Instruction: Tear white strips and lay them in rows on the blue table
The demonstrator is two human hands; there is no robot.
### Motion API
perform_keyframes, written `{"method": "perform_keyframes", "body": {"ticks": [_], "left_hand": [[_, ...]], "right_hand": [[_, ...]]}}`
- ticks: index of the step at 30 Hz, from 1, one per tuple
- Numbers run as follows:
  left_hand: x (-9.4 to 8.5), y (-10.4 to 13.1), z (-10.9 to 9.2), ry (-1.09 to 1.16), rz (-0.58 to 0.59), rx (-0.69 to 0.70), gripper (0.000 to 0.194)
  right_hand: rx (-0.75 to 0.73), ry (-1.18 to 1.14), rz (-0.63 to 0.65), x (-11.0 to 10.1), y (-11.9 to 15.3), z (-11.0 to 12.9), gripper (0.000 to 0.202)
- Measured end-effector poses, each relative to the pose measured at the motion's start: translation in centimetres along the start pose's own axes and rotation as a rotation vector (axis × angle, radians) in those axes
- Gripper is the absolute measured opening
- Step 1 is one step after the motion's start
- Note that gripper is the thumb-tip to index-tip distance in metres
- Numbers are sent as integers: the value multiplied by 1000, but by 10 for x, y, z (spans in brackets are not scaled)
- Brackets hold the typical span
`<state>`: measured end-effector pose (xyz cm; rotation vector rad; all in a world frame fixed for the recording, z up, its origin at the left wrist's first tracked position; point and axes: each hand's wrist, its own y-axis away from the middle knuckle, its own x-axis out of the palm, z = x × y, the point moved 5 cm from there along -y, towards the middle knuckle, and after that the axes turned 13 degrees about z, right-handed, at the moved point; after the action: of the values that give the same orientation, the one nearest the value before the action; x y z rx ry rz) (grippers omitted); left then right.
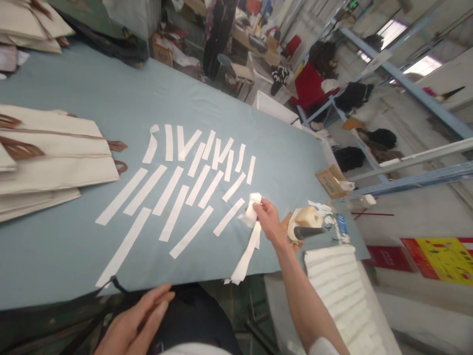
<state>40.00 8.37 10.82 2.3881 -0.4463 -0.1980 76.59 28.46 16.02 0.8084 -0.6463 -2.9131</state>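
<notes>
My right hand (266, 217) is pinched on a small crumpled white piece (253, 203) above the right part of the blue-green tabletop (92, 84); whether it is cloth or paper I cannot tell. Just below that hand, a bunch of long white strips (246, 259) lies at the table's front edge. Several separate white strips (137, 191) are spread in slanting rows across the middle. At the near edge my left hand (138, 320) hovers by my lap, fingers stretched out, holding nothing. A dark cord (117, 285) lies on the edge close to it.
Cream bags with brown trim (62, 153) are stacked at the left. An iron (306, 224) stands at the right, beside a pile of folded white material (332, 286). A cardboard box (331, 180) and a clear bottle (360, 202) are behind it. Blue metal shelving (399, 64) rises beyond.
</notes>
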Motion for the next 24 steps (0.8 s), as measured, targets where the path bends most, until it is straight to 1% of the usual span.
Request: {"method": "perform_keyframes", "body": {"ticks": [2, 4, 5, 7, 8, 9, 11, 13, 15, 18, 21, 24], "left_hand": [[3, -2, -35, 87, -16, 35, 61], [-6, 1, -68, 161, -112, 125, 68], [-12, 3, -81, 200, -132, 185, 69], [-25, 9, -101, 282, -132, 300, 72], [-32, 12, -106, 330, -109, 349, 74], [-37, 15, -109, 390, -56, 385, 75], [-44, 23, -106, 506, 75, 389, 76], [-50, 35, -97, 577, 154, 333, 77], [-57, 50, -87, 634, 162, 271, 81], [-66, 75, -78, 765, 167, 202, 89], [-76, 94, -71, 833, 153, 154, 91], [-85, 105, -63, 815, 115, 156, 89]], "right_hand": [[-69, -137, 100, 27, 24, 34, 45], [-119, -335, 238, 59, 48, 67, 45], [-133, -405, 307, 76, 60, 83, 45], [-149, -475, 449, 110, 81, 113, 45], [-156, -488, 513, 126, 91, 126, 45], [-166, -500, 567, 142, 99, 138, 46], [-184, -528, 647, 171, 111, 157, 46], [-195, -554, 691, 196, 120, 170, 45], [-198, -576, 701, 215, 127, 180, 42], [-185, -601, 683, 236, 136, 189, 41], [-158, -611, 690, 252, 145, 194, 42], [-155, -616, 680, 264, 153, 196, 42]]}}
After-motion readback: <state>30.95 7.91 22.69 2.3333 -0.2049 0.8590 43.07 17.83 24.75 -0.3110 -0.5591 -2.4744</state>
